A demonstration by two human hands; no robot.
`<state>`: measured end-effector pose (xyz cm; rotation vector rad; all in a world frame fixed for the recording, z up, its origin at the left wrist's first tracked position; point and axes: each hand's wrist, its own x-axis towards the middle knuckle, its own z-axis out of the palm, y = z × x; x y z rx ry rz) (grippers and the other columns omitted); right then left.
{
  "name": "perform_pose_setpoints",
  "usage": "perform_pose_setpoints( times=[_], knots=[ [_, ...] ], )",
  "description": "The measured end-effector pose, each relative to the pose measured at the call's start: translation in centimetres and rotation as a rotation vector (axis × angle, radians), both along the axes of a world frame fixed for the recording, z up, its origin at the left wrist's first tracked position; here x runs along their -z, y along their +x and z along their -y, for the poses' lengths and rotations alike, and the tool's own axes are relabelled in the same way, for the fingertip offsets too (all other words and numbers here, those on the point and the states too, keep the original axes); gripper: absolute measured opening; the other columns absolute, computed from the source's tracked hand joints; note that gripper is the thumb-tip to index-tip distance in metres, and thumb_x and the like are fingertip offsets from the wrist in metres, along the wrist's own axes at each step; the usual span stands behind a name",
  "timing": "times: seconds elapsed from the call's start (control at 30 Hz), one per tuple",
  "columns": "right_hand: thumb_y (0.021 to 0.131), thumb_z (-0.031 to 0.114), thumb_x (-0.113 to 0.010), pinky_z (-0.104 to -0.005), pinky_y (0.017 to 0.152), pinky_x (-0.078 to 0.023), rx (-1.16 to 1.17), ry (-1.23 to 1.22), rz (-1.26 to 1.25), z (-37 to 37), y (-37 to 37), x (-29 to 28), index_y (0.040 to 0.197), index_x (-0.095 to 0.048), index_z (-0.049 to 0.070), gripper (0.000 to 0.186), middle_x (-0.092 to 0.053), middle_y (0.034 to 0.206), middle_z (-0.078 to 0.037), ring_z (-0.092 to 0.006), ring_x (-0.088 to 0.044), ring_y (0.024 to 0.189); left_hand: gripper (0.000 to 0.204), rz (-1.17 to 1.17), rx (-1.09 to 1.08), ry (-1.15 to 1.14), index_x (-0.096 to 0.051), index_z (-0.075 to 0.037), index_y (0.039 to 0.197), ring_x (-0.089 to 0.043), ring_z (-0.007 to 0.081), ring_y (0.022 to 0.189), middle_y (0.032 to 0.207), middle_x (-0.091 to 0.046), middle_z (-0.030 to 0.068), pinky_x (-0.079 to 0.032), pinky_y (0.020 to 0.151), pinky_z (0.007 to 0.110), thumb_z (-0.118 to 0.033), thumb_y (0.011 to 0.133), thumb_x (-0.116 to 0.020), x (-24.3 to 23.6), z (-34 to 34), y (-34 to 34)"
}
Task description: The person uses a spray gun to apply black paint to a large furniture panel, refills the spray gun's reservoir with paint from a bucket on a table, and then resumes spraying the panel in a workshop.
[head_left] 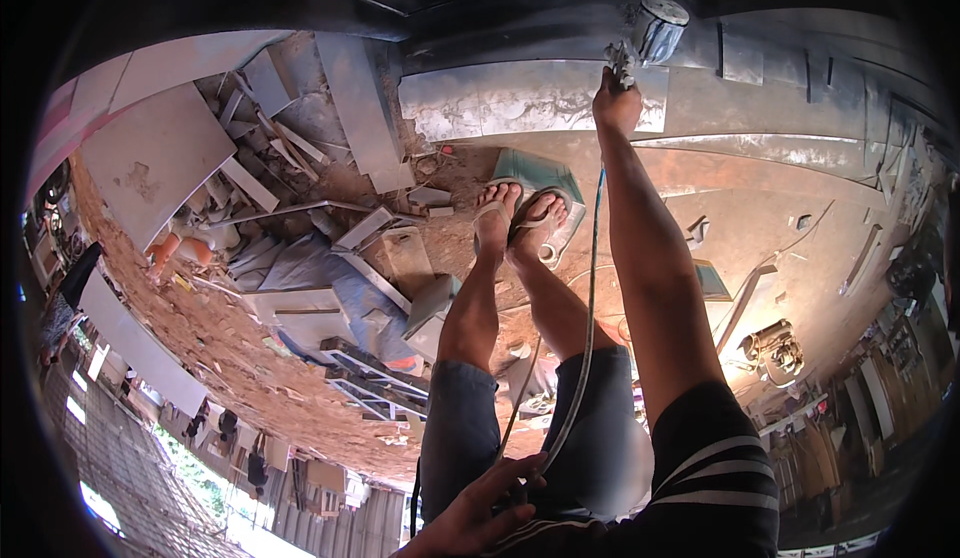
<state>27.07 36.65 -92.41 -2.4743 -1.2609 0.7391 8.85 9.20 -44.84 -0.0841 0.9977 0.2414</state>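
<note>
My right hand (617, 108) is stretched far forward and closed around the grip of a spray gun (622, 61). A shiny metal cup (660, 33) is fixed to the gun, close to a dark, black-coated surface (510, 33) that spans the far side. A thin air hose (592, 288) hangs from under my right hand and runs back between my legs to my waist. There, my left hand (490, 506) is closed on the hose, its fingers bent around it. Part of the left palm is hidden.
My sandalled feet stand on a green-and-white box-like block (560, 183). Scrap boards and panels (345, 308) are piled on the left, beside a large flat sheet (150, 163). A pale, streaked board (530, 98) lies below the dark surface. A rusty machine part (775, 351) sits on the right floor.
</note>
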Motion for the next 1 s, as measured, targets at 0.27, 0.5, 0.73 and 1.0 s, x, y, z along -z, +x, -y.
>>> perform_pose_setpoints(
  times=[0.27,0.5,0.73,1.0],
  knots=[
    [0.089,0.036,-0.069,-0.0505,0.071,-0.048,-0.029,0.184,-0.15,-0.5,-0.3,-12.5,0.091,-0.067,0.0,0.036,-0.067,0.081,-0.024,-0.0454,-0.064,0.08,0.05,-0.072,0.066,0.208,-0.046,-0.005,0.144,-0.058,0.0156,0.106,0.115,-0.06,0.0084,-0.045,0.094,0.031,-0.013,0.097,-0.06,-7.8,-1.2,-0.7],
    [0.092,0.03,-0.069,-0.0459,0.064,-0.046,-0.075,0.403,-0.283,-3.2,0.3,-36.3,0.087,-0.063,0.0,0.031,-0.064,0.073,-0.022,-0.0435,-0.059,0.07,0.031,-0.257,0.275,0.629,-0.063,-0.006,0.127,-0.067,0.0221,0.096,0.103,-0.068,0.0121,-0.051,0.085,0.034,-0.014,0.097,-0.062,-21.6,-4.1,-3.2],
    [0.091,0.029,-0.07,-0.0418,0.065,-0.046,-0.215,0.632,-0.335,-3.7,2.0,-63.1,0.095,-0.065,0.001,0.029,-0.065,0.074,-0.02,-0.0379,-0.059,0.067,0.028,-0.267,0.328,1.153,-0.068,-0.006,0.119,-0.067,0.0235,0.091,0.101,-0.069,0.0118,-0.051,0.08,0.035,-0.02,0.094,-0.067,-33.7,-2.5,-4.7],
    [0.091,0.03,-0.07,-0.0357,0.07,-0.049,-0.416,0.859,-0.287,-4.1,3.7,-91.1,0.108,-0.069,0.003,0.032,-0.065,0.075,-0.012,-0.0244,-0.06,0.071,0.025,-0.331,0.346,1.51,-0.072,-0.008,0.113,-0.068,0.0209,0.094,0.099,-0.071,0.009,-0.05,0.086,0.032,-0.022,0.092,-0.071,-42.1,-2.3,-4.5]
  ],
)
